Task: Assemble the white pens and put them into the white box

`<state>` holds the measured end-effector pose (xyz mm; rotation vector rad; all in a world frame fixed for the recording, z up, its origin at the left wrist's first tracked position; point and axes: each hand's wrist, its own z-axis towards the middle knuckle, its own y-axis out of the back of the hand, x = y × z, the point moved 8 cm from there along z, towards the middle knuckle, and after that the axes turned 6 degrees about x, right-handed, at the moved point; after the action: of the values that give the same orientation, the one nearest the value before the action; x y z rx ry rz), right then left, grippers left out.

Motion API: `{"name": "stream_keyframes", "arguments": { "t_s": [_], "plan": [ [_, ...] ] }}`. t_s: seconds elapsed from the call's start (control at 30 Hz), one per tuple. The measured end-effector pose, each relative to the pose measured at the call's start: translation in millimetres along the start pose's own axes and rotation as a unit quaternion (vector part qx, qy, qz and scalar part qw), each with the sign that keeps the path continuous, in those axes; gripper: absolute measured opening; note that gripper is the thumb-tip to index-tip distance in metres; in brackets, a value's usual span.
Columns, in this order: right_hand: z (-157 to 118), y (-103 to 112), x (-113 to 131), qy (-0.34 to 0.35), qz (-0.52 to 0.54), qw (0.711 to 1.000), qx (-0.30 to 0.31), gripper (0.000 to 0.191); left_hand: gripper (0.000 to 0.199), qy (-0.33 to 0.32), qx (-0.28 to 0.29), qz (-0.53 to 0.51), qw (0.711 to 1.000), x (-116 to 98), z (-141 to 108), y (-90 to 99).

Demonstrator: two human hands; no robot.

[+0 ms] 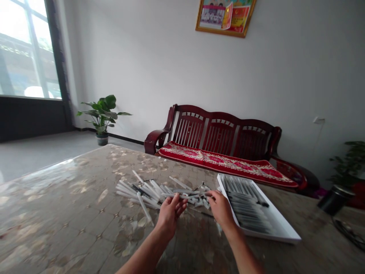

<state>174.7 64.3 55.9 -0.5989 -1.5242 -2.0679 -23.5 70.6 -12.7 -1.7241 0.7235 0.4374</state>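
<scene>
While reaching over white tubes [148, 192], left hand [170, 214] half-curled, right hand [221, 208] half-open, hold on either unclear

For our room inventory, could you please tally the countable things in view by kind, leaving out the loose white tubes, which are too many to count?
Hands, left hand and right hand: 2
Potted plants: 2
White tray: 1
Wooden bench: 1
Framed picture: 1
Black cup: 1
Total: 8
</scene>
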Motion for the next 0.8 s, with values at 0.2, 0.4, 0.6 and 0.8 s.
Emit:
{"name": "stream_keyframes", "arguments": {
  "t_s": [0.2,0.4,0.6,0.8],
  "plan": [
    [-14.4,11.9,-35.9,-0.050,-0.218,0.974,0.029,0.022,0.014,-0.045,-0.025,0.038,0.998,-1.7,5.1,9.6],
    [-17.7,-3.6,-30.1,-0.044,-0.308,0.949,0.053,0.018,0.021,-0.049,-0.018,0.076,0.996,-0.7,7.4,14.8],
    [-13.8,-5.6,-35.3,-0.058,-0.328,0.941,0.052,0.011,0.023,-0.034,-0.010,0.062,0.997,4.5,6.2,11.3],
    [-16.1,-13.7,-14.4,0.007,-0.151,0.988,-0.002,0.013,0.014,-0.019,-0.013,0.035,0.999,5.7,4.5,6.3]
  ]
}}
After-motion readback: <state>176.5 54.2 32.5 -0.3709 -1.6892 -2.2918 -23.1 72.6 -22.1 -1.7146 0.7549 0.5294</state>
